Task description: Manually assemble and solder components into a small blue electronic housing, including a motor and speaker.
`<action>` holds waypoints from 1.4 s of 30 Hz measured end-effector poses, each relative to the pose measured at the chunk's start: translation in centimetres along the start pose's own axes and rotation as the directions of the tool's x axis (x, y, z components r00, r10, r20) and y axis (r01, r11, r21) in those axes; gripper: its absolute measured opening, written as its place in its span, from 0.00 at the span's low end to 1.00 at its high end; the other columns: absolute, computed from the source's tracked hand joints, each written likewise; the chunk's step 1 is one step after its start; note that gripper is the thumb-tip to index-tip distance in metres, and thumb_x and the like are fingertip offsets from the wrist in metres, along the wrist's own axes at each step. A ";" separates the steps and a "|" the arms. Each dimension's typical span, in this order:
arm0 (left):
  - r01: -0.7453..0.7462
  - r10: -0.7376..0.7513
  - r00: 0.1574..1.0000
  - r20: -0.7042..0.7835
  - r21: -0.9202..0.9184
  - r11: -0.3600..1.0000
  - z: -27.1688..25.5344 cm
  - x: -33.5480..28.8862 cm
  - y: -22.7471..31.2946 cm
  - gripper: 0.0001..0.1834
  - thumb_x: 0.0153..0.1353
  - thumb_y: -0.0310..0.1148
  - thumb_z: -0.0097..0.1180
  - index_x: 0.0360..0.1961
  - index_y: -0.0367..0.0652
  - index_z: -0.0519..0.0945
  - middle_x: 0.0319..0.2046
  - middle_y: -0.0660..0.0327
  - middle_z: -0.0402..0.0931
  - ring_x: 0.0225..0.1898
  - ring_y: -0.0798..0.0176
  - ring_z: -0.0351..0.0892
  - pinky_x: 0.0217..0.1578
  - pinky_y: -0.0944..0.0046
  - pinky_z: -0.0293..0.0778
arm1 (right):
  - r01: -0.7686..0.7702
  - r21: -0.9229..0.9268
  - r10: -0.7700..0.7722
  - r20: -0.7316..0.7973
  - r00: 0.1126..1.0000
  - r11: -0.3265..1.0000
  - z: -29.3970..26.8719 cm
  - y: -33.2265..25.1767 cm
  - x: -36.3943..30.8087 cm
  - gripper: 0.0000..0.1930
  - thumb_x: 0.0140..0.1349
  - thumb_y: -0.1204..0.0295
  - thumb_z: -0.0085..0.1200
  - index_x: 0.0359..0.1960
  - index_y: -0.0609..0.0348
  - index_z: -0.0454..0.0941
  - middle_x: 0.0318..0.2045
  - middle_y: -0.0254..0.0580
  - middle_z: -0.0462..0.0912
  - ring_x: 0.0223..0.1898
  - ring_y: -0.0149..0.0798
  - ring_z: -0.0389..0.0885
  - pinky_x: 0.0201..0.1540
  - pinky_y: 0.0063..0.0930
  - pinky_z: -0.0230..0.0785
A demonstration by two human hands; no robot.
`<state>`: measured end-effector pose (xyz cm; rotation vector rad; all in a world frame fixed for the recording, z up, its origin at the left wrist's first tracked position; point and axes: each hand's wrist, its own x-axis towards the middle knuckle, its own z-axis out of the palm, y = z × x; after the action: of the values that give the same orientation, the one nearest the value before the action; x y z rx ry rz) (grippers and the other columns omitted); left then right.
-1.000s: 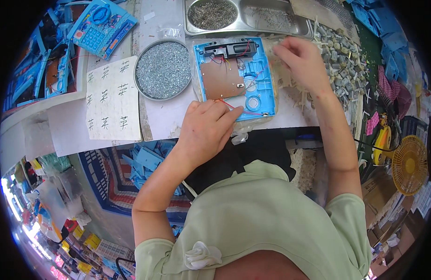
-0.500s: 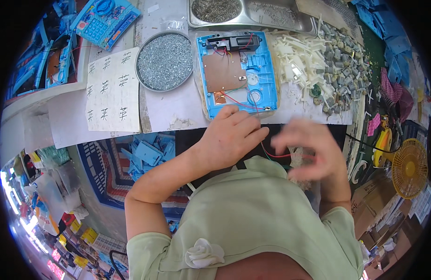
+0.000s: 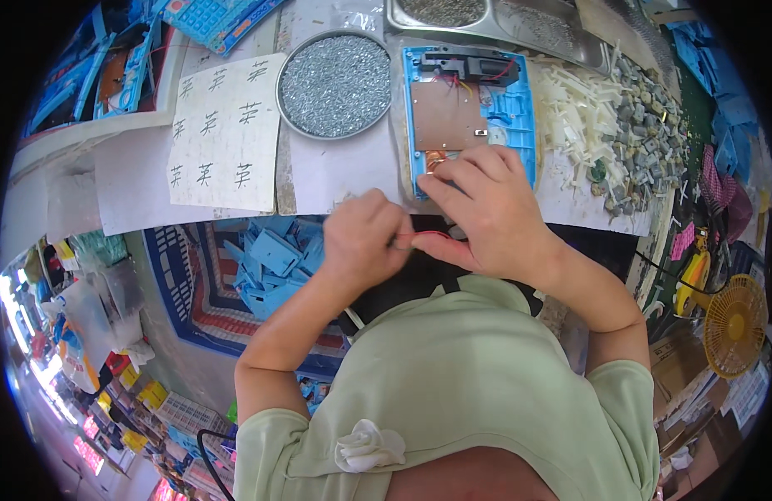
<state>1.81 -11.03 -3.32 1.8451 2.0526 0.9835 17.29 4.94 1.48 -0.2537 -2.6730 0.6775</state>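
Observation:
A blue plastic housing (image 3: 524, 125) lies open side up at the table's front edge, with a brown circuit board (image 3: 440, 117) and a black part (image 3: 478, 68) along its far side. My right hand (image 3: 507, 213) reaches over the housing's near end, its fingers spread across that rim and its thumb stretched left. My left hand (image 3: 361, 240) is closed just left of the housing, fingertips pinching a red wire (image 3: 429, 234). The wire runs along the right thumb, which meets the left fingertips. A small dark piece shows beneath the right palm; its kind is unclear.
A round pan of small screws (image 3: 336, 88) stands left of the housing, beside a handwritten sheet (image 3: 223, 138). White plastic pieces (image 3: 574, 108) and grey motor-like parts (image 3: 645, 142) are heaped to the right. A metal tray (image 3: 520, 33) is behind; a crate of blue parts (image 3: 273, 259) sits below.
My left hand has moved left off the housing's near edge. My right hand has come up from the lower right onto the housing. The table things have shifted rightward in view.

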 end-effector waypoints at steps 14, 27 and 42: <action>0.115 -0.024 0.935 0.353 -0.237 0.965 -5.5 4.4 0.2 0.11 0.59 0.27 0.64 0.43 0.42 0.81 0.32 0.54 0.78 0.34 0.47 0.81 0.35 0.52 0.77 | 0.011 -0.120 -0.021 -0.082 0.996 0.993 1.7 0.8 -0.9 0.21 0.50 0.50 0.69 0.36 0.54 0.85 0.44 0.36 0.83 0.45 0.41 0.74 0.50 0.45 0.60; -0.190 0.252 0.954 0.162 -0.324 0.927 -1.7 4.9 -2.8 0.12 0.54 0.29 0.73 0.39 0.45 0.85 0.31 0.59 0.78 0.31 0.54 0.80 0.31 0.57 0.77 | -0.313 0.092 0.324 -0.398 0.859 0.945 -14.5 12.7 3.2 0.08 0.61 0.69 0.67 0.38 0.60 0.87 0.28 0.37 0.86 0.30 0.31 0.82 0.36 0.28 0.74; -0.133 0.202 0.955 0.217 -0.296 0.946 -2.6 5.4 -2.2 0.11 0.54 0.30 0.71 0.38 0.46 0.83 0.32 0.60 0.76 0.32 0.52 0.79 0.32 0.54 0.76 | -0.120 -0.711 -0.391 -0.510 0.766 0.693 -19.8 31.4 32.5 0.05 0.56 0.75 0.58 0.31 0.63 0.82 0.36 0.46 0.81 0.49 0.54 0.76 0.51 0.43 0.75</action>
<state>-2.45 -6.81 -1.22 1.9042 1.5487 0.9705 -2.07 48.98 12.24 -0.3779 -2.0972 -0.4981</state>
